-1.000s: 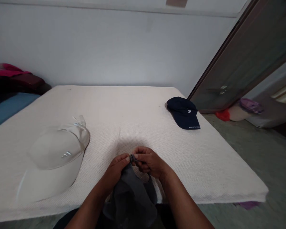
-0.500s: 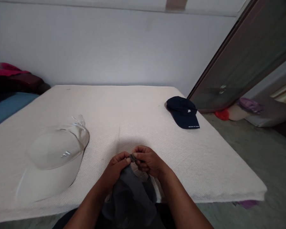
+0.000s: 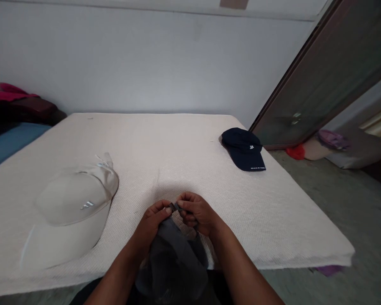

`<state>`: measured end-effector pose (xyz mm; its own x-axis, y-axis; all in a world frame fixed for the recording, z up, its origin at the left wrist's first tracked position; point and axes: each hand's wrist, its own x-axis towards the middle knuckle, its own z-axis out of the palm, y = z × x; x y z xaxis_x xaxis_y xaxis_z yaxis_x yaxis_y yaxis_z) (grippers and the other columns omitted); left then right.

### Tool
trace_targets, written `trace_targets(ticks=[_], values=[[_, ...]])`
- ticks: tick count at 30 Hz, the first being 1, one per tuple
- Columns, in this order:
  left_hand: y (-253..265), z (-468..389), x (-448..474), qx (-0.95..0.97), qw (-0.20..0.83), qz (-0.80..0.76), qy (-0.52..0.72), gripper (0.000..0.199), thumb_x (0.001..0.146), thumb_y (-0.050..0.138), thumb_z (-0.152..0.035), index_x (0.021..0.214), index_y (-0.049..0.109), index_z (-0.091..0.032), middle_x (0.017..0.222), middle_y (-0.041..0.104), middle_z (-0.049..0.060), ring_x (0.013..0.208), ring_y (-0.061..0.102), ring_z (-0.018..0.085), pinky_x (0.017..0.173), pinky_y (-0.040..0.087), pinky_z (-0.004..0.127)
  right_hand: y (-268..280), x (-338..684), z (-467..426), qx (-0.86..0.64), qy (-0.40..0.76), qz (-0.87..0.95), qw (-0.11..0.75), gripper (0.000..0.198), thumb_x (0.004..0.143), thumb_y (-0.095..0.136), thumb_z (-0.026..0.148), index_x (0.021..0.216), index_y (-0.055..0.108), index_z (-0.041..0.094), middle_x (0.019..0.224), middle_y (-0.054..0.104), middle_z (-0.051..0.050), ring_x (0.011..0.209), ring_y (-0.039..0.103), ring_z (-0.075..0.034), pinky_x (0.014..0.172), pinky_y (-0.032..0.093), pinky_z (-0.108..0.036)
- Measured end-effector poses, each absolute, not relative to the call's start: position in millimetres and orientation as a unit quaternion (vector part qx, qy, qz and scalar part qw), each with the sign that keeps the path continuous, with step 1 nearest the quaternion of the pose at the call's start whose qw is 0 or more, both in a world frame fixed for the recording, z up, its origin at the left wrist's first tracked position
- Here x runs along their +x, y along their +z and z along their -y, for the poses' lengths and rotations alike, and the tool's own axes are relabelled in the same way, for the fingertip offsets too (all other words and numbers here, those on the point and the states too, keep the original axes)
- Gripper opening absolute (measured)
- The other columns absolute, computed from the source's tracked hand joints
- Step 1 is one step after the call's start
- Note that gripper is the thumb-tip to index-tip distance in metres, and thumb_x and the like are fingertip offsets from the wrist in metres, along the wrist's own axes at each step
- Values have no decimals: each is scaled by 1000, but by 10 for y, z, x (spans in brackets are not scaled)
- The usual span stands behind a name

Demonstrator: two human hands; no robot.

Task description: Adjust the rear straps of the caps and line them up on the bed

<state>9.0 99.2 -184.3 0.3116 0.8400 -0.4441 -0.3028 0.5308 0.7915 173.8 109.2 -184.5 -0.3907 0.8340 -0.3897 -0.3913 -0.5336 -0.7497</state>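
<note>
A dark grey cap (image 3: 178,267) hangs low at the near edge, in front of my body. My left hand (image 3: 152,222) pinches one side of its back strap (image 3: 175,206) between thumb and fingers. Close beside it, my right hand (image 3: 198,214) is closed on the strap's other side. A short bit of strap shows between the two sets of fingertips; how its ends join is too small to make out. To the left lies a cream cap (image 3: 73,203) with a small shiny logo, and farther off on the right a navy cap (image 3: 243,148) with white marks.
The caps lie on a bed-like surface with a white textured cover (image 3: 165,144), against a pale wall (image 3: 146,63). Dark red and pink things (image 3: 28,106) are at the far left. Beyond the right edge are a cupboard door (image 3: 311,89) and bundles (image 3: 320,146) on the floor.
My fingertips have drawn slightly apart, the left ones shifting a little left, so more strap shows between them. The caps on the cover have stayed put.
</note>
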Motion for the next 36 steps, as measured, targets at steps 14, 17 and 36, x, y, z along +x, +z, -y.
trace_targets(ticks=[14,17,36], values=[[-1825,-994,96,303,760,-432,379,18,69,72,-28,76,61,-16,58,57,-5,46,46,6,45,35,17,-1831,1763,-1091,-352,796,302,389,30,65,77,30,81,56,17,51,47,9,37,27,-1,37,13,-17],[-1822,-991,96,299,764,-431,376,18,68,72,-28,78,62,-16,60,58,-4,47,48,7,47,35,17,-1839,1771,-1097,-346,802,301,383,31,64,78,30,82,56,16,52,47,9,38,28,-1,38,14,-18],[-1845,-969,92,369,737,-446,348,19,75,66,-34,80,62,-15,65,60,-1,54,48,9,52,34,20,-1871,1764,-1092,-362,807,289,366,28,68,74,31,74,50,17,50,50,7,37,25,0,36,12,-15]])
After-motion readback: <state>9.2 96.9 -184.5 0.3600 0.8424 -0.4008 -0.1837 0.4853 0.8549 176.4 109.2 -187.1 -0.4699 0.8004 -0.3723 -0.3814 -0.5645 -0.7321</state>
